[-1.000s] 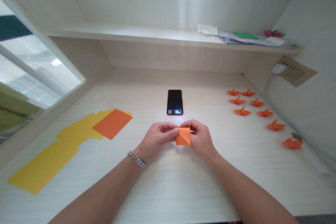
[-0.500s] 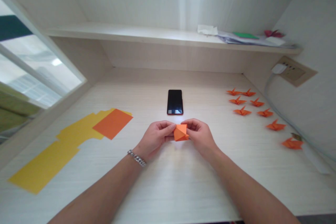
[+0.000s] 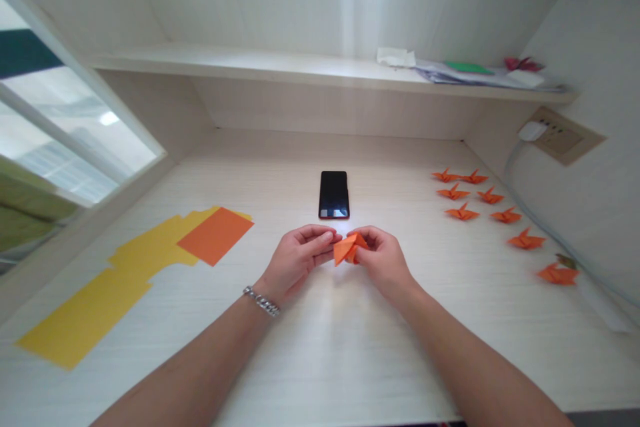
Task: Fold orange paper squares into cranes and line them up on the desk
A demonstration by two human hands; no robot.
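A small folded orange paper (image 3: 346,248) is held just above the pale wooden desk (image 3: 320,347), near its middle. My right hand (image 3: 383,260) pinches the paper's right side with curled fingers. My left hand (image 3: 299,259), with a metal bracelet on its wrist, has thumb and fingertips pinched at the paper's left edge. The paper is partly collapsed into a pointed shape, and part of it is hidden behind my right fingers.
A black phone (image 3: 333,194) lies flat just beyond my hands. An orange sheet (image 3: 216,235) rests on yellow sheets (image 3: 95,300) at the left. Several folded orange figures (image 3: 490,213) stand in rows at the right. A shelf (image 3: 310,70) with papers runs above; a wall socket (image 3: 555,137) sits right.
The orange paper went from a flat square to a narrower, collapsed pointed fold. Both hands stayed in place, fingers working the paper inward.
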